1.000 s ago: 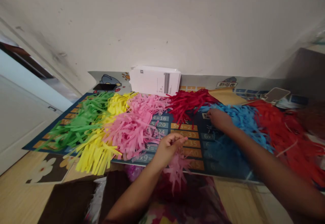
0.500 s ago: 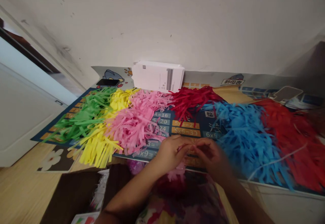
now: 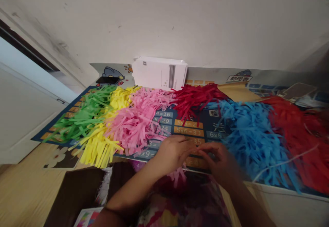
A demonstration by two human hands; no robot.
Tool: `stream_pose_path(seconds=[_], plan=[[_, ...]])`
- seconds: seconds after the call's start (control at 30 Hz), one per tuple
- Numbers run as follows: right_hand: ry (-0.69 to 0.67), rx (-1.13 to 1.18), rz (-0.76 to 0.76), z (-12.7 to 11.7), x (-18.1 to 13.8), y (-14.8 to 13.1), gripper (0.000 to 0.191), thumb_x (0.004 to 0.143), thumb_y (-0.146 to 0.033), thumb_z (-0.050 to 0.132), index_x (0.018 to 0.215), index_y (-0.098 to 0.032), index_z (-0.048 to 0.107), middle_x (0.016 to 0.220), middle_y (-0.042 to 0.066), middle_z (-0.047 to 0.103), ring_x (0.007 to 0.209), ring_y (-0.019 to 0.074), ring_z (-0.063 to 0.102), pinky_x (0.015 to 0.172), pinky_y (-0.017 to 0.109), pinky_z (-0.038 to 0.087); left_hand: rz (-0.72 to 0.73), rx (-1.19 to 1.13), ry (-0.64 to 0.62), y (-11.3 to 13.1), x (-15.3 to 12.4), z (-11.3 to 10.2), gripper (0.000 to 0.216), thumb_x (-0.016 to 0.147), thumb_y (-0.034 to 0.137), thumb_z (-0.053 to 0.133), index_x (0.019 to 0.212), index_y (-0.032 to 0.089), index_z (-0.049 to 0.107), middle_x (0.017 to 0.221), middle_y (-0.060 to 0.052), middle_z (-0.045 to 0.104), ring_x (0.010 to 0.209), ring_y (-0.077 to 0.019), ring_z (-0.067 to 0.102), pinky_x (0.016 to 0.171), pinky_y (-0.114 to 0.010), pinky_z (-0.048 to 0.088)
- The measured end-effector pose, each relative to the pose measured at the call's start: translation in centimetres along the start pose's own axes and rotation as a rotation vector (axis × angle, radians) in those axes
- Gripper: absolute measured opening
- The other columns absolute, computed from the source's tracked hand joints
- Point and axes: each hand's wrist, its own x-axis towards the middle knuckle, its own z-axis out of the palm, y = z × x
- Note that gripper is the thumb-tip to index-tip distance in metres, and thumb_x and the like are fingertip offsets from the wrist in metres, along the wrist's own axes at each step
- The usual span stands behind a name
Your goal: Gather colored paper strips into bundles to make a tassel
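My left hand [image 3: 172, 152] and my right hand [image 3: 218, 158] meet fingertip to fingertip over the front edge of a blue multiplication mat [image 3: 189, 131]. The left hand is closed on a bunch of pink paper strips [image 3: 177, 176] that hangs below it. The right hand's fingers are pinched at the same spot; what they grip is too small to make out. Piles of cut paper strips lie across the mat: green [image 3: 82, 115], yellow [image 3: 102, 138], pink [image 3: 136, 124], dark red [image 3: 195, 98], blue [image 3: 249, 134] and red [image 3: 300, 134].
A white box [image 3: 159, 72] leans on the wall behind the piles, with a black phone [image 3: 107, 80] to its left. A brown cardboard box [image 3: 74, 194] stands open at the lower left on the wooden floor. A white door [image 3: 20, 110] is at the left.
My right hand has come back from the blue pile to meet my left hand at the mat's front edge. The left hand has kept the pink strips and barely moved.
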Motion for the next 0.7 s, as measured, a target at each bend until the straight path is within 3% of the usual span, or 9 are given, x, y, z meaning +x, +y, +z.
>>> stream_pose_path(seconds=[0.13, 0.37, 0.57, 0.7], plan=[[-0.021, -0.121, -0.16, 0.0, 0.0, -0.3, 0.013, 0.093, -0.032, 0.056, 0.085, -0.024, 0.062, 0.088, 0.006, 0.071, 0.084, 0.0216, 0.068, 0.073, 0.033, 0.054, 0.038, 0.157, -0.048, 0.4, 0.0, -0.1, 0.023, 0.098, 0.021, 0.047, 0.093, 0.018, 0.069, 0.079, -0.005, 0.065, 0.077, -0.0181, 0.061, 0.069, -0.029, 0.046], [-0.126, -0.257, -0.192, -0.1, -0.5, 0.6, 0.012, 0.095, -0.032, 0.054, 0.089, -0.025, 0.062, 0.087, 0.005, 0.071, 0.081, 0.0221, 0.067, 0.071, 0.034, 0.052, 0.08, 0.222, -0.13, 0.9, 0.1, -0.2, 0.018, 0.096, 0.019, 0.05, 0.097, 0.018, 0.068, 0.077, -0.004, 0.063, 0.072, -0.0184, 0.058, 0.064, -0.03, 0.043], [-0.069, -0.156, -0.148, -0.4, -0.2, 0.5, 0.011, 0.093, -0.034, 0.057, 0.088, -0.024, 0.061, 0.091, 0.005, 0.071, 0.086, 0.0223, 0.067, 0.077, 0.035, 0.052, -0.032, -0.012, -0.085, 1.3, 0.1, -0.3, 0.017, 0.099, 0.021, 0.047, 0.106, 0.018, 0.062, 0.094, -0.007, 0.07, 0.086, -0.0192, 0.064, 0.074, -0.03, 0.048], [-0.097, -0.187, -0.155, -0.5, -0.2, 0.2, 0.013, 0.093, -0.034, 0.057, 0.089, -0.024, 0.064, 0.091, 0.006, 0.072, 0.086, 0.0233, 0.067, 0.077, 0.036, 0.052, -0.082, -0.072, -0.102, 1.2, -0.1, 0.2, 0.018, 0.099, 0.02, 0.043, 0.092, 0.017, 0.06, 0.085, -0.007, 0.068, 0.078, -0.0182, 0.063, 0.069, -0.028, 0.046]])
